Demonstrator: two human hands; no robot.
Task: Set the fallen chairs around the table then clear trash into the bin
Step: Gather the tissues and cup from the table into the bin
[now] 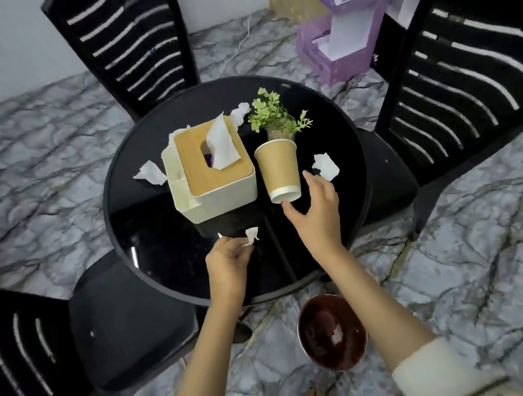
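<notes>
The left hand point(228, 262) pinches a crumpled tissue scrap point(252, 235) over the black tabletop point(145, 233). The right hand point(317, 213) reaches, fingers spread and empty, toward an unmarked paper cup point(278, 170). No legible writing shows on the tissue box point(210, 171).

- Round black glossy worktop point(162, 260), reflective surface.
- On it: cream tissue box with wooden lid point(213, 174), centre-left.
- Upside-down brown paper cup point(279, 170) just right of the box.
- Small green plant in a pot point(276, 119) behind the cup.
- Crumpled white tissues: left of box point(150, 174), behind box point(240, 113), right of cup point(325, 166).
- Grey marbled floor point(460, 254) carries a dark red round bin point(333, 333).
</notes>
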